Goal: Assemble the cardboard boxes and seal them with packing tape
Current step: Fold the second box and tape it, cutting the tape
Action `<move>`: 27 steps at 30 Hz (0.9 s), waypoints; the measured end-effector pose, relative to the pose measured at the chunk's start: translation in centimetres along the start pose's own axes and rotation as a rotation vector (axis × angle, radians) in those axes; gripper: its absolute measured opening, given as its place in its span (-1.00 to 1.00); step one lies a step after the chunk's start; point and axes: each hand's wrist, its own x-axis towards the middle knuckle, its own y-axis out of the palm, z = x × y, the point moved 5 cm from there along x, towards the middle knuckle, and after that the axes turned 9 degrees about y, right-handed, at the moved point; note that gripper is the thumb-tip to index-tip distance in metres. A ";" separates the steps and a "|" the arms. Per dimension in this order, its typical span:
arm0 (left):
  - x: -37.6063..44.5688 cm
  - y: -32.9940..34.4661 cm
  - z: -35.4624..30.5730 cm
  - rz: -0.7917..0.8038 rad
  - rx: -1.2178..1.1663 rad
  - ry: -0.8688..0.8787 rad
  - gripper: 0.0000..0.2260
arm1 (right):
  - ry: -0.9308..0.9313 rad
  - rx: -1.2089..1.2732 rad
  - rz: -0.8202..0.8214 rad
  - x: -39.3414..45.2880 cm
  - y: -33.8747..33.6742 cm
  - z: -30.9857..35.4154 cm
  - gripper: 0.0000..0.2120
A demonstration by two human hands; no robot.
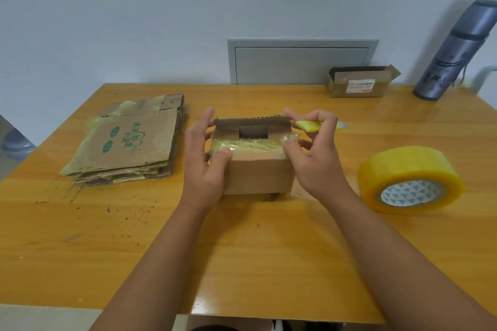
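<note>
In the head view, a small cardboard box (255, 169) is sitting at the centre of the frame on the yellow wooden surface (242, 250), its top covered with yellowish tape and its far flap standing up. The left hand (207, 158) is gripping the box's left side, thumb pressing on the taped top and fingers curling round the far corner. The right hand (314, 153) is pinching a yellow-handled cutter (309, 126) between its upper fingers while its thumb is resting on the box's right top edge. A roll of packing tape (408, 180) is lying at the right of the frame, apart from the box. A stack of flattened boxes (129, 142) is lying at the left. A small open carton (360, 82) and a grey flask (454, 54) are standing at the upper right.
</note>
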 end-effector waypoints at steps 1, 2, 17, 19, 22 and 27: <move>0.1 -0.1 0.0 0.010 0.026 0.031 -0.53 | 0.007 -0.001 0.003 0.1 -0.1 0.0 -0.65; 0.2 -0.1 0.1 0.013 0.050 0.056 -0.59 | 0.014 -0.006 -0.002 0.1 -0.2 -0.1 -0.66; -1.9 0.1 1.6 -0.043 0.187 0.057 -0.75 | -0.030 -0.226 -0.067 -1.9 0.5 -2.7 -0.73; -2.0 0.1 1.4 -0.038 0.226 0.086 -0.76 | -0.069 -0.266 -0.077 -2.0 0.7 -2.9 -0.74; -2.0 0.4 0.5 -0.012 0.332 0.201 -0.78 | -0.113 -0.331 -0.069 -2.1 0.7 -2.8 -0.75; -2.3 0.5 0.3 0.015 0.366 0.245 -0.73 | -0.022 -0.349 0.051 -2.0 0.5 -1.7 -0.61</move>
